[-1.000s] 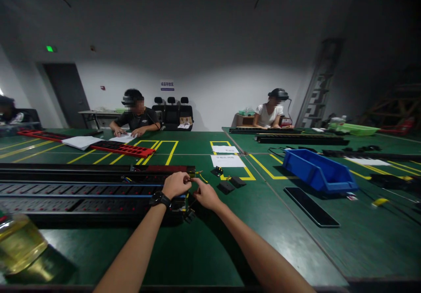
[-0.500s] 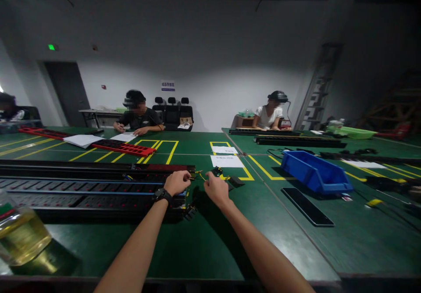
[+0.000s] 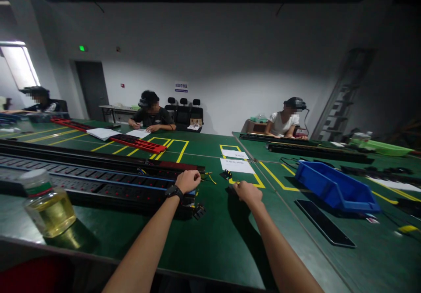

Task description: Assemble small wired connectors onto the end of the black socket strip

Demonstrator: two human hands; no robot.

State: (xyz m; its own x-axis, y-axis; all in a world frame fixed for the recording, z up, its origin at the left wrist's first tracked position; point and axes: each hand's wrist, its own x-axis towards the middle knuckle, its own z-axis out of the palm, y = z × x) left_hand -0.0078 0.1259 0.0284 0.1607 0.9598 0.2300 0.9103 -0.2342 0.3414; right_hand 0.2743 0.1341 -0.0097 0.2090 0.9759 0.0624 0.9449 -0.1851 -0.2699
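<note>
My left hand, a watch on its wrist, rests at the right end of a long black slotted strip. Its fingers are pinched where thin yellow and dark wires come out. Farther right, my right hand is closed low over the green table. At its fingertips is a small dark thing with a yellow bit, mostly covered by the fingers. A small black part lies between the hands, beyond them. Below my left hand, a black connector block sits at the strip's end.
A blue bin and a black phone lie to the right. On the left stands a bottle of yellow liquid near the table edge. White papers and a red rack lie farther back. Several people sit across the table.
My right hand has left the wires and moved right to the small dark thing. My left hand stays at the strip's end. The view has turned left.
</note>
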